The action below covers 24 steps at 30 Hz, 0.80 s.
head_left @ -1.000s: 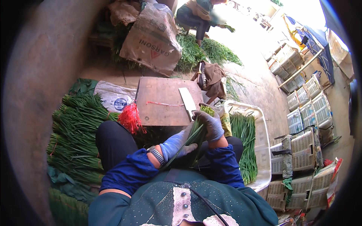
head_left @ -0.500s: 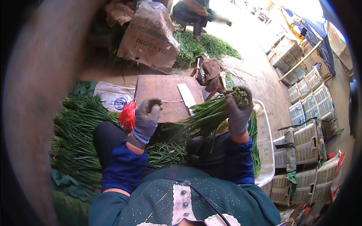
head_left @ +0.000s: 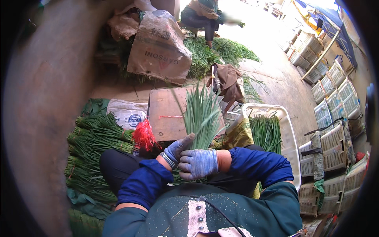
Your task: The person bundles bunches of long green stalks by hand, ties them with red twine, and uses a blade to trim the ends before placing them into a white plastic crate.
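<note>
A bunch of green chives (head_left: 201, 114) stands nearly upright in front of me, leaf tips fanned out over the wooden board (head_left: 164, 128). My right hand (head_left: 199, 164), in a grey-blue glove, is wrapped across its lower end. Against the left side of the bunch, my gloved left hand (head_left: 177, 150) closes with its thumb raised; part of its fingers is hidden behind the right hand. The cut ends cannot be seen. A clump of red strings (head_left: 145, 136) hangs at the board's near left corner, and one red strand lies on the board. Loose leaves show around my lap.
Tied chive bundles (head_left: 92, 146) are heaped at my left, beside a white sack (head_left: 126, 112). A white plastic crate (head_left: 290, 134) holding more chives stands at my right. Stacked crates (head_left: 329, 150) line the far right. Beyond the board are a brown cloth (head_left: 229, 81) and a seated person (head_left: 201, 15).
The bunch has swung from the right, stems up, to the middle with leaves pointing away. Both hands have come together on it. The knife on the board is now hidden.
</note>
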{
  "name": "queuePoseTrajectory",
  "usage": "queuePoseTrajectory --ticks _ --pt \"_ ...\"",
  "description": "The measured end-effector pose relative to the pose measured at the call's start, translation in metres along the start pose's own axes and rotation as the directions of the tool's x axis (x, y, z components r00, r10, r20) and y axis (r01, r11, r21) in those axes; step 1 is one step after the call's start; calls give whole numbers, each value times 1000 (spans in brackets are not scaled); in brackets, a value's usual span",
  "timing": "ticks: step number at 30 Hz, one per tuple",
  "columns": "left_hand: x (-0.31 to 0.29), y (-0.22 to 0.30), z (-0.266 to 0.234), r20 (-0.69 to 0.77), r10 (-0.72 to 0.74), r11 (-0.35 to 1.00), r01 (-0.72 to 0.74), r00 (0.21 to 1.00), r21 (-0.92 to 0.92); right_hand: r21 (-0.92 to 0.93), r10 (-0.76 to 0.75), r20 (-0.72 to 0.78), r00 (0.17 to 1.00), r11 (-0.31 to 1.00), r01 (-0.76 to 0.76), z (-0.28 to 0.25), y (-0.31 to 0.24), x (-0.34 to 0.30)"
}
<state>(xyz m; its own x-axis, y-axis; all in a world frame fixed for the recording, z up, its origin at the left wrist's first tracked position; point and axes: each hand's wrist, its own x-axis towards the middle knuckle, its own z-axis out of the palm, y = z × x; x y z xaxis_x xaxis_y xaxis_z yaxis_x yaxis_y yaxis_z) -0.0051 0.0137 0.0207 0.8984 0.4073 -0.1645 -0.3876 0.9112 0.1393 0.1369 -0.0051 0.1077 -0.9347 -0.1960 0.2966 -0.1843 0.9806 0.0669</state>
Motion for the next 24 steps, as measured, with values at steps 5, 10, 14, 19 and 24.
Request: queuePoseTrajectory --ticks 5,10,14,19,24 --pt "14 14 -21 -140 -35 994 49 989 98 8 -11 120 993 1000 10 29 15 -19" --pt "19 29 -12 -284 22 994 9 959 105 25 200 186 962 978 -208 26 15 -35" --pt "37 28 -25 -121 375 918 -349 919 188 124 738 -116 665 675 -727 -18 -4 -42" --pt "48 39 -34 -27 426 882 -408 904 235 887 923 92 -374 -247 -390 60 0 -82" --pt "52 33 -36 -137 583 789 -518 801 330 928 936 344 -70 -351 -125 90 1 -57"
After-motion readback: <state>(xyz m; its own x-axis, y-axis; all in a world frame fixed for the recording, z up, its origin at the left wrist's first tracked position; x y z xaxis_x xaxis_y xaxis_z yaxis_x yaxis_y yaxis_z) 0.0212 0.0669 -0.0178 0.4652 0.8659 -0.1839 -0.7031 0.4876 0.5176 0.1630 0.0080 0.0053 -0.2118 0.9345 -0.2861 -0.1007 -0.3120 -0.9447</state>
